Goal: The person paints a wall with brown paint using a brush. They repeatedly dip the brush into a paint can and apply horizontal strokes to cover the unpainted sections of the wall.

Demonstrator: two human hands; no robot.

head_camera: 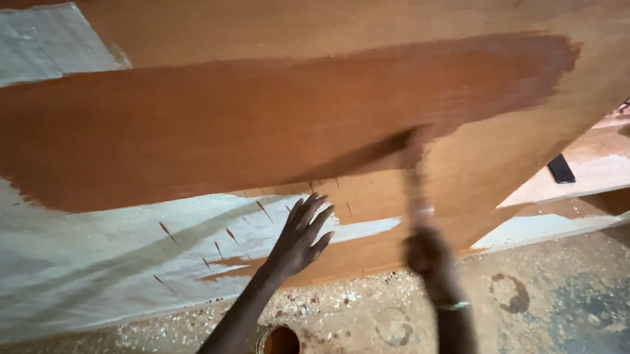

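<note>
Head view, one frame. One large wooden panel, standing on edge on the floor, part coated in red-brown stain; its unpainted patches are pale grey-white. One brush, heavily blurred, with its bristles on the panel at the lower edge of the stained band. Right hand: grip closed around the brush handle, blurred, fingers not separable. Left hand: grip wide, fingers spread, holding nothing, palm at the panel's lower part; contact cannot be judged. One open tin of stain on the floor below the left forearm, partly cut off. One dark flat phone-like object lies on a pale board at right. Top-right corner: dark object, unidentifiable.
</note>
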